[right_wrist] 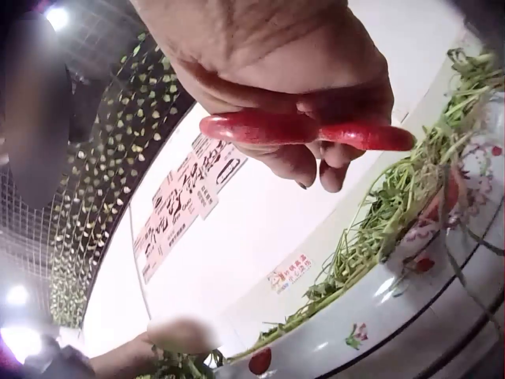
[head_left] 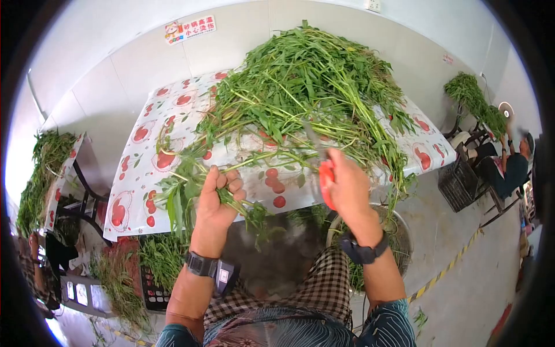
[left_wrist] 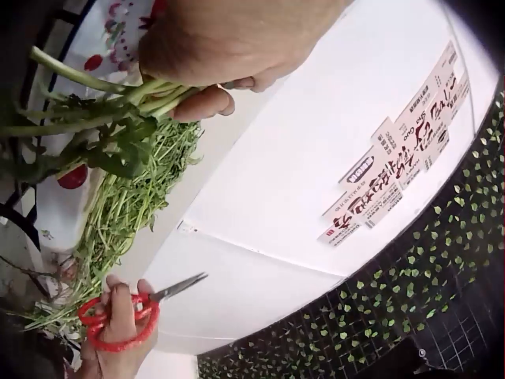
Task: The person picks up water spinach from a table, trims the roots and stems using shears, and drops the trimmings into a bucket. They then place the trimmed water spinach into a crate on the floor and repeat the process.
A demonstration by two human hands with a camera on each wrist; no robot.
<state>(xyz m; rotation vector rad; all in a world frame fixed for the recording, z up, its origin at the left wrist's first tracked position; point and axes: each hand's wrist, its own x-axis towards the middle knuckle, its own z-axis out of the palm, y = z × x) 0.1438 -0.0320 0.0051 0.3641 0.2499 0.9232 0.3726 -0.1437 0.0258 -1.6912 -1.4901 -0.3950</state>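
Note:
My left hand [head_left: 218,194] grips a small bunch of green leafy stems [left_wrist: 150,103] near the table's front edge, with leaves sticking out on both sides of the fist. In my right hand [head_left: 348,184] is a pair of scissors with red handles [left_wrist: 118,320], my fingers through the loops. Their metal blades [left_wrist: 180,286] point away from me, toward a big heap of the same plants [head_left: 312,81]. That heap covers the middle and back of the table, and long stems hang over its front right edge.
A cherry-patterned cloth covers the table [head_left: 136,168]. Below the right forearm stands a metal basin [head_left: 404,237] with greens inside. At lower left is a black crate [head_left: 155,295] of plants. Another person [head_left: 511,168] sits at far right beside a dark crate [head_left: 458,184].

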